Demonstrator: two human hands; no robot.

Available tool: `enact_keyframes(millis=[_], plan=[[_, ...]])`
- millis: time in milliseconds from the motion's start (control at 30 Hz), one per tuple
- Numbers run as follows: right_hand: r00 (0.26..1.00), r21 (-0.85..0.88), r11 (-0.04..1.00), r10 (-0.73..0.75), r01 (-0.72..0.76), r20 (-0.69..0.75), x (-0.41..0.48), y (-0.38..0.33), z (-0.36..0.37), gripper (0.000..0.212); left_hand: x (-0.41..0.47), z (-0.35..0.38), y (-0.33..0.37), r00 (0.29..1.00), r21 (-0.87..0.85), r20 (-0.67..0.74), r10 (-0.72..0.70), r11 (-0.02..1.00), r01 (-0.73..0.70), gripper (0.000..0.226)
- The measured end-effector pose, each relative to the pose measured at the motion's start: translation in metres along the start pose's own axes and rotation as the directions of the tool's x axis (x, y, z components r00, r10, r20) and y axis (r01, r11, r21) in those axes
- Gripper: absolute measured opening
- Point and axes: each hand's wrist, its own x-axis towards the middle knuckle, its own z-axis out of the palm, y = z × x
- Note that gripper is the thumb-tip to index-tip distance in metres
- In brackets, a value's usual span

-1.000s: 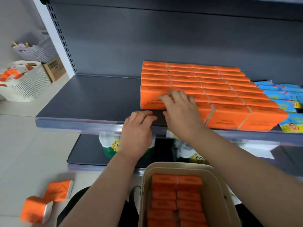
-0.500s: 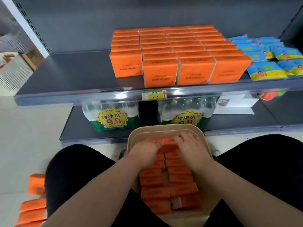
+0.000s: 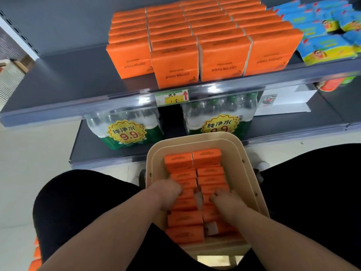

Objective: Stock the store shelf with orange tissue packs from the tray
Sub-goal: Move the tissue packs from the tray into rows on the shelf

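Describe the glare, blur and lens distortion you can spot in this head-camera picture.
Head view: light glares white along the shelf's clear front strip and on the water bottle packs. The wide lens bows that strip into a curve. The print on the front tissue packs is sharp, while the blue packs at the right edge look smeared.

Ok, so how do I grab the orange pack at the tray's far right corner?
I'd come from above and pinch that pack across its top, front and back. It stands on edge, wedged beside its neighbour in the tray, so only the top is free.
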Motion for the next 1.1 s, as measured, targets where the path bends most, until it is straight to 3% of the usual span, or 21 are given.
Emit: enact_keyframes(millis=[300, 433, 500, 633, 800, 900, 967, 1100], plan=[[0.983, -0.081, 0.98, -0.179, 0.181, 0.034, 0.003, -0.005, -0.002, 0.031, 0.012, -0.002, -0.001, 0.997, -0.098, 0.078, -0.002, 0.995, 0.01, 0.025], [0.998, -0.068, 0.997, -0.019, 0.023, 0.052, 0.002, -0.005, -0.008, 0.032, 0.018, -0.003, -0.002, 0.995, -0.153, 0.1, -0.005, 0.988, 0.02, 0.024], [0.997, -0.033, 0.997, 0.07, -0.07, -0.018, 0.002, -0.004, -0.013, 0.032, 0.022, 0.0, -0.002, 0.991, -0.158, 0.133, 0.016, 0.987, 0.005, 0.022], [0.974, 0.037, 0.99, 0.141, -0.136, -0.179, -0.002, 0.0, -0.02, 0.036, 0.031, 0.018, 0.006, 0.959, -0.12, 0.264, 0.107, 0.99, -0.078, 0.03], [0.963, 0.104, 0.976, 0.209, -0.194, -0.172, -0.006, 0.002, -0.019, 0.037, 0.038, 0.029, 0.017, 0.92, -0.074, 0.364, 0.145, 0.989, -0.126, 0.05], [0.963, 0.12, 0.97, 0.228, -0.212, -0.142, -0.006, 0.002, -0.017, 0.034, 0.039, 0.038, 0.019, 0.918, -0.016, 0.369, 0.142, 0.989, -0.147, 0.054], [0.965, 0.129, 0.969, 0.226, -0.209, -0.135, -0.004, 0.001, -0.017, 0.035, 0.04, 0.043, 0.017, 0.925, 0.004, 0.353, 0.137, 0.989, -0.148, 0.044], [0.964, 0.139, 0.968, 0.228, -0.209, -0.137, 0.0, 0.003, -0.018, 0.035, 0.046, 0.039, 0.01, 0.958, -0.069, 0.263, 0.118, 0.992, -0.103, 0.035]])
